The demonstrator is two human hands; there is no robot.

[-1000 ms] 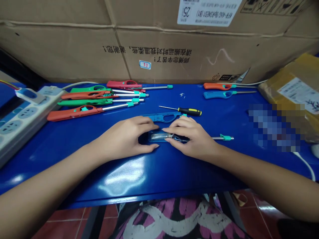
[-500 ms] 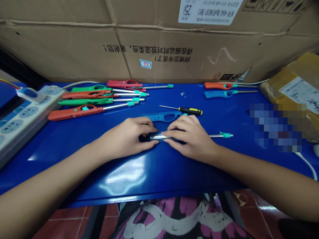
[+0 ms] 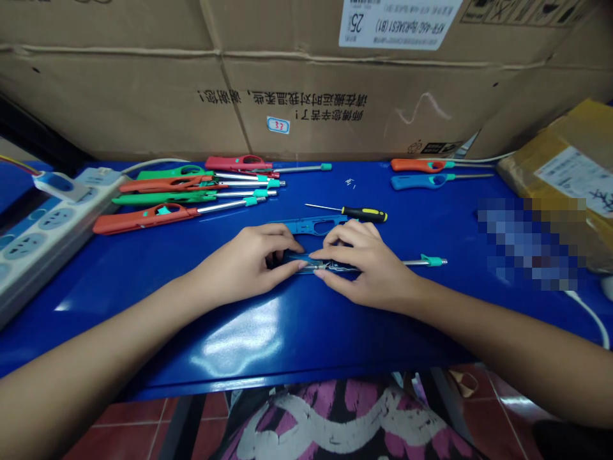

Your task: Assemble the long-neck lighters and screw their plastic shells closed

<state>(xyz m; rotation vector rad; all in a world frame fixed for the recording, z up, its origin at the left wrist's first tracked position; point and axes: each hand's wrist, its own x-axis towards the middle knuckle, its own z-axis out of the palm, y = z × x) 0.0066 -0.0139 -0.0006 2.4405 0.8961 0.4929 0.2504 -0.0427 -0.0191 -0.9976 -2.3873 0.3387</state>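
Observation:
Both hands grip an opened blue long-nosed lighter (image 3: 328, 266) lying crosswise near the middle of the table. My left hand (image 3: 251, 263) pinches its handle end between thumb and fingers. Around its middle, my right hand (image 3: 376, 263) is closed, thumb and fingertips on either edge; thin wires and small metal parts show between the two hands. A metal tube with a teal tip (image 3: 433, 261) sticks out past the right hand. Just behind the hands lies a loose blue handle shell (image 3: 316, 225), partly hidden by them. A black-and-yellow screwdriver (image 3: 366, 213) rests beyond that shell.
Several red and green lighters (image 3: 146, 218) lie at the back left, beside a white power strip (image 3: 52, 223). An orange lighter (image 3: 416, 165) and a blue lighter (image 3: 421, 181) lie back right. Tiny white pieces (image 3: 351, 183) sit behind the screwdriver. A large cardboard box (image 3: 153, 102) stands behind.
The shiny silver part between my fingertips is now mostly out of sight, and blue casing and wires show there instead. Both hands stay in nearly the same place.

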